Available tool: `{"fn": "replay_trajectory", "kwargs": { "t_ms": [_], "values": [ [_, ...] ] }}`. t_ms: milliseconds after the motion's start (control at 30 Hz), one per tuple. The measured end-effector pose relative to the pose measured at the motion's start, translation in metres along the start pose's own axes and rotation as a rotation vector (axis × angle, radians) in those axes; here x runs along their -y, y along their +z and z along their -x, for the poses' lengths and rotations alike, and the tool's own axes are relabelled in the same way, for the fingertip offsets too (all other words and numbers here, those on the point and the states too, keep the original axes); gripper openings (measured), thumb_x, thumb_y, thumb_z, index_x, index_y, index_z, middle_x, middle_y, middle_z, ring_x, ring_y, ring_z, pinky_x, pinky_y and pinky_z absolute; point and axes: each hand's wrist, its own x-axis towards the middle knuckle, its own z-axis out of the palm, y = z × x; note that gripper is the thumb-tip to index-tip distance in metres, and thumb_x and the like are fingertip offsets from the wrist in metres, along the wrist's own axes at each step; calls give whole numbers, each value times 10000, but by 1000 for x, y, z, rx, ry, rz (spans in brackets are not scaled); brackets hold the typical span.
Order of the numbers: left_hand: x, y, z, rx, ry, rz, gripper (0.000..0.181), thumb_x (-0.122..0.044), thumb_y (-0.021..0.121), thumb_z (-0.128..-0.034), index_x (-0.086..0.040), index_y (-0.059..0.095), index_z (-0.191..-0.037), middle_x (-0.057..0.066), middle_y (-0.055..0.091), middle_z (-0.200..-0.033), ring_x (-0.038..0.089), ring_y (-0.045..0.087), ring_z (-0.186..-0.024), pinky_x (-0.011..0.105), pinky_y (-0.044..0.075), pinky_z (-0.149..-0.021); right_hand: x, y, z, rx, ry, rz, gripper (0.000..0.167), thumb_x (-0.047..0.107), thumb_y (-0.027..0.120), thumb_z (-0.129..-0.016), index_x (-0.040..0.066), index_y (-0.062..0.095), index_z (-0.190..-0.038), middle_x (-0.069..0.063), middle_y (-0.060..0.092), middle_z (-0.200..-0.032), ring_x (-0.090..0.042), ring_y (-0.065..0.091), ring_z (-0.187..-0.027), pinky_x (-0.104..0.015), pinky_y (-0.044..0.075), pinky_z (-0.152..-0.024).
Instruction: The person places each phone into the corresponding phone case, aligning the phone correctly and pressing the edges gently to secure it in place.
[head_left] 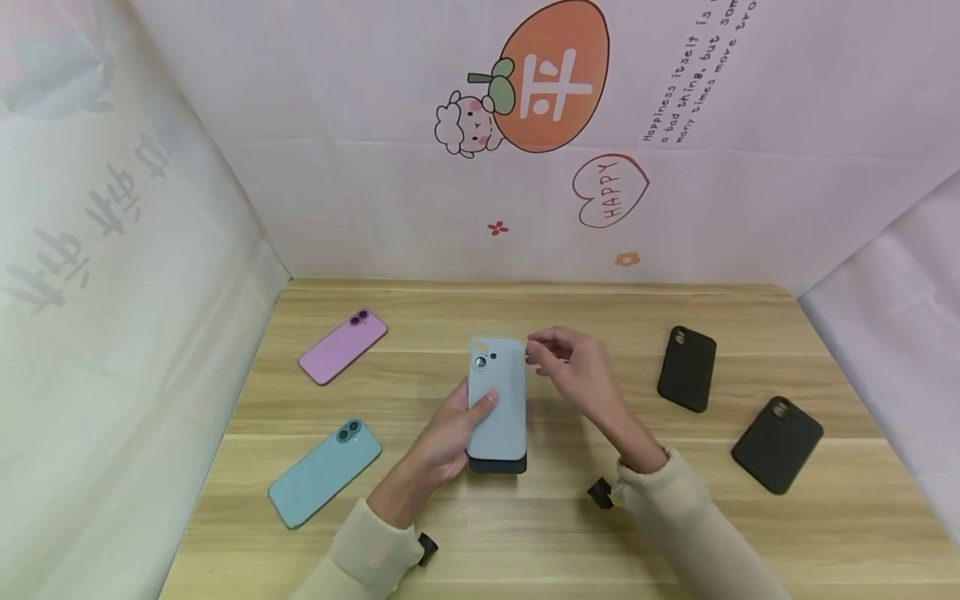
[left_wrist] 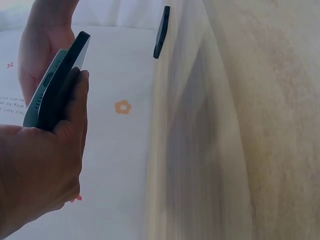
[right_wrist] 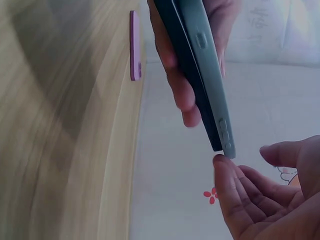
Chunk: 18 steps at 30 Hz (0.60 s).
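My left hand grips a dark phone together with a light blue phone case. The case lies over the phone's back, shifted toward the far end, so the phone's dark near end sticks out. A lens shows through the case's camera opening. The left thumb lies on the case, with the fingers underneath. Beside the far right corner is my right hand, its fingers loosely bent. In the right wrist view one fingertip meets the end of the phone and case, while the thumb stays apart.
On the wooden table, a pink phone and a light blue phone lie at left. Two black phone cases, one farther back and one nearer, lie at right. A printed white cloth hangs behind.
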Motion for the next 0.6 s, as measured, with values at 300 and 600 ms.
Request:
{"fn": "replay_trajectory", "kwargs": {
  "t_ms": [300, 600],
  "values": [
    [2, 4, 4, 79, 5, -13, 527, -203, 417, -1158, -179, 265, -1663, 224, 629, -1407, 377, 672, -1240, 556, 545, -1061, -4, -3, -14, 214, 125, -39, 351, 288, 588, -1108, -5, 738, -1230, -160, 750, -1154, -244, 740, -958, -389, 663, -789],
    [2, 10, 8, 142, 13, -23, 512, -173, 418, -1156, -200, 302, -1654, 227, 626, -1407, 467, 642, -1268, 537, 577, -1007, -8, -2, -20, 268, 211, -90, 395, 342, 584, -1103, 3, 787, -1118, -99, 758, -1000, -191, 664, -833, -325, 603, -737]
  ]
}}
